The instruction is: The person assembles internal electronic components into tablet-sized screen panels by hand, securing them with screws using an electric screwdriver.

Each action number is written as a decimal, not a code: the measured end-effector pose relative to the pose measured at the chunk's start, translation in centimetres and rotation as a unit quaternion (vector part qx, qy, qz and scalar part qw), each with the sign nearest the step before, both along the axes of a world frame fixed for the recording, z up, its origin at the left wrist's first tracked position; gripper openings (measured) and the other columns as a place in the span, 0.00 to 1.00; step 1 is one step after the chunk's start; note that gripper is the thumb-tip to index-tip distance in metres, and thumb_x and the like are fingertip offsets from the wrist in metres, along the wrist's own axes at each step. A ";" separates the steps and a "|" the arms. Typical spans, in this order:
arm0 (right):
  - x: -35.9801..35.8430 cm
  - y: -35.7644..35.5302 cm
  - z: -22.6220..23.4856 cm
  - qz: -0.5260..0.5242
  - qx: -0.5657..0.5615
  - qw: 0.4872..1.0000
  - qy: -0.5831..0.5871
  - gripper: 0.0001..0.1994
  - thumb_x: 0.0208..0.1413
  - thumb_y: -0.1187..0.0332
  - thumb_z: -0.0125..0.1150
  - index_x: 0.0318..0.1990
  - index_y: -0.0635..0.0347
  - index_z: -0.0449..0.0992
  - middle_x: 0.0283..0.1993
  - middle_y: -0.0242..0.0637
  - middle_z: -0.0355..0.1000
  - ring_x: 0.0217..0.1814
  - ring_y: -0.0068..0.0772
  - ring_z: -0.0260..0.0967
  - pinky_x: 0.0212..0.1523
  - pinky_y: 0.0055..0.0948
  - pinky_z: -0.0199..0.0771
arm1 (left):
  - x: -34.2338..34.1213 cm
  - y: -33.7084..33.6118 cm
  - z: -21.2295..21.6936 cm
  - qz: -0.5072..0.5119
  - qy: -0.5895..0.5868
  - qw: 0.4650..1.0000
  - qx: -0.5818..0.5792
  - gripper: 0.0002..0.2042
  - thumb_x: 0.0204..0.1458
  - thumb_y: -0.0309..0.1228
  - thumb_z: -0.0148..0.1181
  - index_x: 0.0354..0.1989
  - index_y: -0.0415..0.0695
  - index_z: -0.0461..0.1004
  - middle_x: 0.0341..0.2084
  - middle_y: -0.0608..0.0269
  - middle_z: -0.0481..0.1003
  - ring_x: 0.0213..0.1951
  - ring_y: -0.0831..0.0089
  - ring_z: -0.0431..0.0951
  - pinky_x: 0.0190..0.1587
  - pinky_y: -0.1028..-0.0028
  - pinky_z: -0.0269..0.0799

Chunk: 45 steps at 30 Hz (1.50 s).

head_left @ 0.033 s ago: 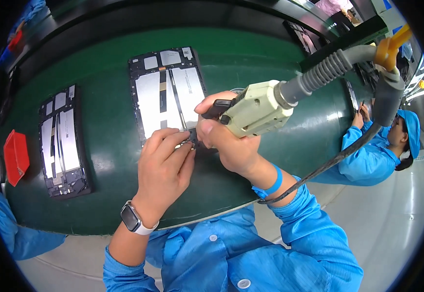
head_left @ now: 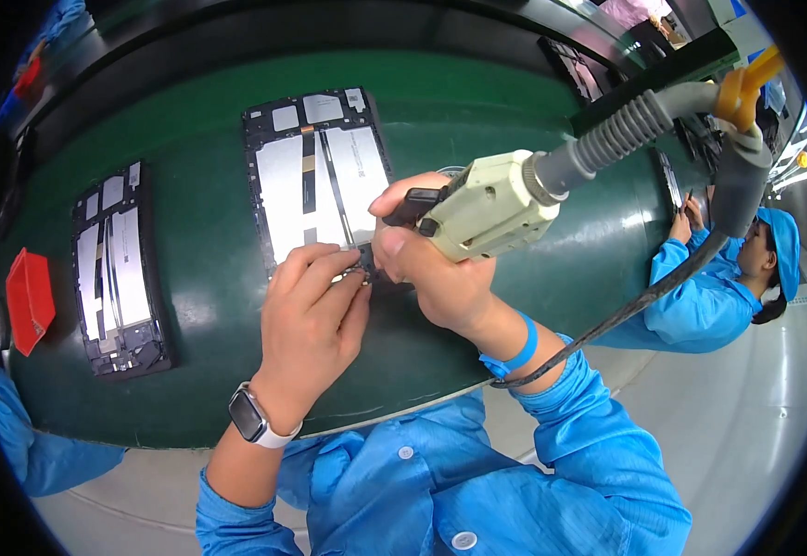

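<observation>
An open tablet (head_left: pixel 315 176), back cover off and showing silver plates and dark boards, lies on the green belt (head_left: pixel 477 111). My left hand (head_left: pixel 311 324), a smartwatch (head_left: pixel 253 417) on its wrist, pinches the tablet's near right corner with its fingertips together. My right hand (head_left: pixel 431 269) grips a beige powered screwdriver (head_left: pixel 491 204). The tool's tip points down at that same corner and is hidden behind my fingers. A grey ribbed hose (head_left: pixel 626 130) and a black cable (head_left: pixel 644 296) run from the tool up to the right.
A second open tablet (head_left: pixel 116 269) lies on the belt at the left, with a red tray (head_left: pixel 30 298) beyond it. A co-worker in blue (head_left: pixel 709 287) works at the right over another device. Another person's blue sleeve (head_left: pixel 14 435) shows at lower left.
</observation>
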State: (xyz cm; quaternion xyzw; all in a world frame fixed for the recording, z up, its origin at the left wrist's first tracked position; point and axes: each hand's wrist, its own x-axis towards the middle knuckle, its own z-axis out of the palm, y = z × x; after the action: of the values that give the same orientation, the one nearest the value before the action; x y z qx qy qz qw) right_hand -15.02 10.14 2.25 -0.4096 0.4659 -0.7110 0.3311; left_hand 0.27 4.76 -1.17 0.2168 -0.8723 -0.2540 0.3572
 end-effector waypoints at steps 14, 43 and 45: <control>0.1 -0.3 -0.1 -0.007 -0.044 0.993 0.112 0.09 0.52 0.81 0.62 0.41 0.63 0.76 0.33 0.31 0.73 0.31 0.18 0.68 0.32 0.22 0.71 | -0.9 0.0 1.0 0.035 -0.030 0.999 0.029 0.06 0.44 0.22 0.69 0.32 0.39 0.82 0.35 0.62 0.77 0.41 0.59 0.76 0.41 0.61 0.72; -2.3 4.6 -1.8 -0.020 0.045 0.842 0.538 0.12 0.42 0.76 0.74 0.37 0.59 0.82 0.35 0.33 0.70 0.38 0.38 0.69 0.34 0.34 0.74 | 1.0 -0.3 -0.5 -0.025 -0.019 0.998 -0.059 0.16 0.40 0.26 0.76 0.39 0.38 0.82 0.47 0.57 0.80 0.52 0.55 0.79 0.49 0.60 0.78; -2.3 4.4 -2.2 -0.011 0.048 0.842 0.537 0.12 0.43 0.74 0.74 0.38 0.59 0.83 0.35 0.32 0.70 0.38 0.38 0.69 0.34 0.33 0.74 | 1.2 -0.3 -0.5 -0.031 -0.016 0.999 -0.041 0.15 0.41 0.25 0.76 0.39 0.38 0.82 0.47 0.57 0.80 0.53 0.55 0.79 0.50 0.60 0.78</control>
State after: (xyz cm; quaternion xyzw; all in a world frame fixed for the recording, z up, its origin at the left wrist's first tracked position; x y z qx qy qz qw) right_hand -17.37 14.49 0.08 -0.7057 0.6088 -0.3601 0.0409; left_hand 1.45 4.45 -1.72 0.1790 -0.8939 -0.2250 0.3438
